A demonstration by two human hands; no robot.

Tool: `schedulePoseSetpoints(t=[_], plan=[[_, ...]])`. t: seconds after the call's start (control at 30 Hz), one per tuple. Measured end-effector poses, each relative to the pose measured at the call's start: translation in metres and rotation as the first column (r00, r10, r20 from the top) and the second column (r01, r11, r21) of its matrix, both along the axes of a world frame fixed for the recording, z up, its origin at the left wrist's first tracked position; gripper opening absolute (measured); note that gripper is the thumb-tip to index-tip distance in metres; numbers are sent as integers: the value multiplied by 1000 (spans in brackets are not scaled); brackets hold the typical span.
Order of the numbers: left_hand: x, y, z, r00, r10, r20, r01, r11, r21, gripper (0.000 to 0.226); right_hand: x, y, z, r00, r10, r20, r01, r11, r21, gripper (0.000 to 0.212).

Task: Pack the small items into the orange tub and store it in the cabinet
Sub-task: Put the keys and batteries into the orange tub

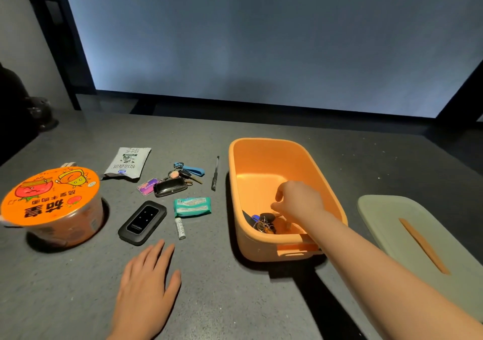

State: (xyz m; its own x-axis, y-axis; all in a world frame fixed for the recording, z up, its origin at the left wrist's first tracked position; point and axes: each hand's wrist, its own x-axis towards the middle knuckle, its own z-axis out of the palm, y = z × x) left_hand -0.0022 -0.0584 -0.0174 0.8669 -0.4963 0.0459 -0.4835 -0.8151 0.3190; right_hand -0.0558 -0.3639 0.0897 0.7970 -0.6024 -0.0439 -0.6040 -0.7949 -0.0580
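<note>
The orange tub (pixel 264 154) stands on the dark counter right of centre, with a bunch of keys (pixel 264 222) lying at its near end. My right hand (pixel 298 200) reaches inside it just above those keys, fingers loosely curled, holding nothing I can see. My left hand (pixel 147 284) lies flat on the counter, fingers straight. Left of the tub lie a black pen (pixel 215 173), a key bunch with a blue strap (pixel 180 176), a green tissue pack (pixel 192 207), a white battery (pixel 180 228), a black pocket device (pixel 142 222) and a grey sachet (pixel 128 164).
An orange instant noodle bowl (pixel 51 203) stands at the left. A pale green lid (pixel 418 237) with an orange handle lies right of the tub. A large screen (pixel 261 39) rises behind the counter, and dark objects sit at the far left edge.
</note>
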Motion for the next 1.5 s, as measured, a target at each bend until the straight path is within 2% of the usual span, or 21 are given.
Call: schedulePoseSetpoints(t=[0.23, 0.33, 0.43, 0.5, 0.57, 0.7, 0.83, 0.97, 1.1, 1.2, 1.3, 1.4, 1.5], plan=[[-1, -2, -3, 1000, -3, -15, 3, 1000, -7, 58, -34, 55, 18, 955, 130, 266, -145, 989, 36, 29], [-1, 0, -7, 1000, -13, -27, 12, 999, -46, 57, -59, 77, 6, 929, 188, 319, -248, 956, 159, 38], [7, 0, -9, 999, -7, -47, -1, 984, -177, 52, -76, 85, -11, 888, 242, 392, -279, 959, 40, 46], [18, -6, -5, 999, -12, -32, 3, 965, -262, 48, -81, 86, -19, 846, 237, 477, -264, 965, -12, 37], [33, -18, 3, 1000, -17, -4, 15, 959, -285, 48, -83, 89, -25, 816, 223, 534, -260, 966, -7, 27], [57, -40, 15, 995, -79, 60, 87, 986, -142, 56, -85, 87, -30, 770, 191, 609, -274, 961, 46, 25], [72, -47, 17, 985, -155, 80, 153, 988, 29, 56, -86, 88, -32, 755, 192, 627, -265, 964, 23, 26], [78, -47, 10, 980, -169, 101, 166, 985, 40, 43, -85, 89, -31, 763, 171, 623, -249, 968, 39, 27], [77, -43, 4, 975, -188, 118, 187, 982, 20, 40, -85, 89, -32, 763, 173, 623, -247, 968, 33, 23], [70, -42, 7, 982, -161, 100, 167, 984, -60, 38, -84, 89, -33, 750, 189, 634, -247, 969, 4, 23], [59, -49, 27, 992, -108, 65, 121, 963, -239, 40, -83, 89, -33, 748, 199, 633, -254, 967, -4, 24], [48, -64, 65, 985, -141, 99, 170, 891, -422, 43, -85, 86, -33, 751, 218, 623, -284, 959, 7, 24], [38, -90, 111, 956, -252, 147, 292, 802, -522, 42, -90, 77, -31, 743, 221, 631, -294, 956, 12, 24]])
